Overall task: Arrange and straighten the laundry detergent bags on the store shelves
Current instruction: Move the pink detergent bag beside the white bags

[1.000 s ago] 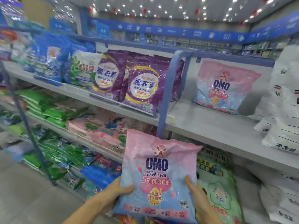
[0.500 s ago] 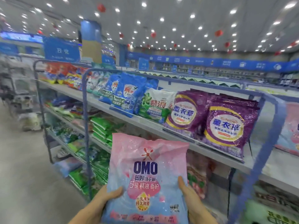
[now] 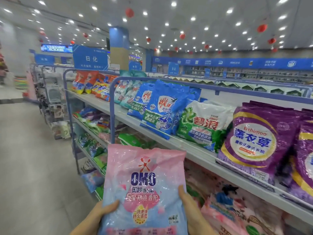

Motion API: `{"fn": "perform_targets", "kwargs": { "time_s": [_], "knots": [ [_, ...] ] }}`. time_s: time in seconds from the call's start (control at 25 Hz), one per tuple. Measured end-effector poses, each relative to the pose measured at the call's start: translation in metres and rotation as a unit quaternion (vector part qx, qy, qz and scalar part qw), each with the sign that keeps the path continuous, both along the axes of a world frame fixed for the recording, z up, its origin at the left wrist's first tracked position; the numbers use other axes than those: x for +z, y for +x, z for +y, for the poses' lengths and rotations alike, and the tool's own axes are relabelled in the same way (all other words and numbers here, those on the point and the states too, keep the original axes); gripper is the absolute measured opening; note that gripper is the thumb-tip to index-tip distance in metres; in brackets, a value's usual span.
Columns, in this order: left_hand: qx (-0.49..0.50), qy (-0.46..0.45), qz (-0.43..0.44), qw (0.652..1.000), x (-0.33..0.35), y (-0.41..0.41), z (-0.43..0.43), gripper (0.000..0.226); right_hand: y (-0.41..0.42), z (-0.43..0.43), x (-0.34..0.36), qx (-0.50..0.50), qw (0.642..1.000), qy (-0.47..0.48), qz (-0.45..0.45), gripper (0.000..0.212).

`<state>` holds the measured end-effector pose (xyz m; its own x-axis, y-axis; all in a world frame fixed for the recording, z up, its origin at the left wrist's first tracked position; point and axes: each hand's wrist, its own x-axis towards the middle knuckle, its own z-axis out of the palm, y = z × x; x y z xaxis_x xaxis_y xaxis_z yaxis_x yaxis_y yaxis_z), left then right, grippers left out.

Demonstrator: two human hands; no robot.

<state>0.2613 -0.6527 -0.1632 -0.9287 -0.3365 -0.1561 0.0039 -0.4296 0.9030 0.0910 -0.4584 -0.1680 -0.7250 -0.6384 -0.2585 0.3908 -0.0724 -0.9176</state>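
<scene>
I hold a pink and blue OMO detergent bag [image 3: 144, 189] upright in front of me, low in the middle of the view. My left hand [image 3: 101, 212] grips its lower left edge and my right hand [image 3: 189, 211] grips its lower right edge. To the right runs the top shelf [image 3: 194, 150] with standing bags: purple lavender bags [image 3: 250, 143], a green and white bag [image 3: 201, 124], blue bags [image 3: 162, 109], then orange bags [image 3: 88, 82] farther off.
Lower shelves [image 3: 91, 131] hold flat stacks of green, blue and pink bags, with a pink floral bag [image 3: 233, 209] close at my right. A blue shelf frame post [image 3: 111, 112] stands just behind the bag I hold. The grey aisle floor [image 3: 30, 158] stretches away on the left.
My view has swung left along the aisle, from the shelf bay with another OMO bag to the bays with purple, green and blue bags. Both hands keep the same grip on the bag.
</scene>
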Motion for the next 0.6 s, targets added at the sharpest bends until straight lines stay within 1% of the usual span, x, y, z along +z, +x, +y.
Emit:
{"fn": "perform_targets", "kwargs": {
  "time_s": [0.08,0.2,0.32,0.4,0.48,0.56,0.6],
  "knots": [
    [0.018,0.019,-0.014,1.0,0.007,-0.021,-0.028,0.105,-0.026,-0.031,0.012,0.005,1.0,-0.015,0.001,0.074],
    [0.041,0.019,0.0,0.999,0.015,-0.046,-0.068,0.109,-0.052,-0.07,0.034,0.047,0.998,-0.026,0.017,0.063],
    [0.035,0.015,0.003,0.999,0.021,-0.067,-0.101,0.111,-0.063,-0.095,0.047,0.037,0.998,-0.02,0.035,0.062],
    [0.014,0.012,0.013,1.0,0.027,-0.079,-0.116,0.108,-0.072,-0.109,0.048,0.02,0.998,-0.035,0.052,0.064],
    [-0.001,0.019,0.008,1.0,0.033,-0.088,-0.133,0.1,-0.073,-0.121,0.052,0.006,0.997,-0.034,0.069,0.061],
    [-0.016,0.024,0.013,1.0,0.041,-0.092,-0.149,0.077,-0.069,-0.135,0.053,0.0,0.996,-0.048,0.079,0.059],
    [-0.021,0.027,0.024,0.999,0.045,-0.092,-0.159,0.066,-0.066,-0.144,0.053,-0.009,0.995,-0.059,0.077,0.063]
  ]
}}
